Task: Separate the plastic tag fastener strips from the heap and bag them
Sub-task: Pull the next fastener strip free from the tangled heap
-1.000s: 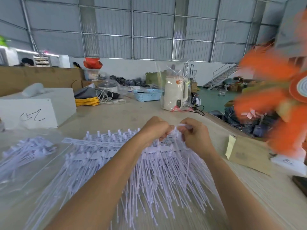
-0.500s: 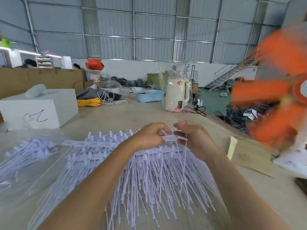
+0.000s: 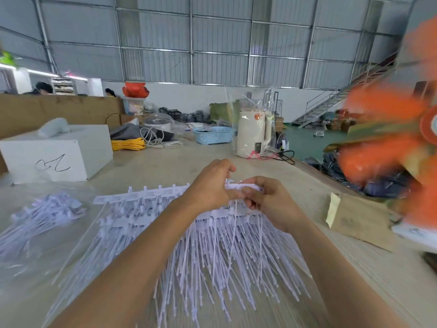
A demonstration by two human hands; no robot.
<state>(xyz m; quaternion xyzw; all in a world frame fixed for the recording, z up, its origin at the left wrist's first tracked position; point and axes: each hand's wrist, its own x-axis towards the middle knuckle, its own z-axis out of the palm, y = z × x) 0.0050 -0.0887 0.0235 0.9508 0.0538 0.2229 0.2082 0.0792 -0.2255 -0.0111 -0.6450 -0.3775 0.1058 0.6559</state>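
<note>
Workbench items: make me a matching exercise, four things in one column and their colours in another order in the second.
Things:
1. basket
2. coiled cable
3. kettle
4. fan blades

Colours:
A. orange
B. cream white
C. light blue
D. yellow

Pairs: 1-C, 2-D, 3-B, 4-A

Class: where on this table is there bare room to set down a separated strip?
Bare table lies between the white box, kettle and heap; more between heap and brown envelope. Left is crowded by the bag of strips.
</note>
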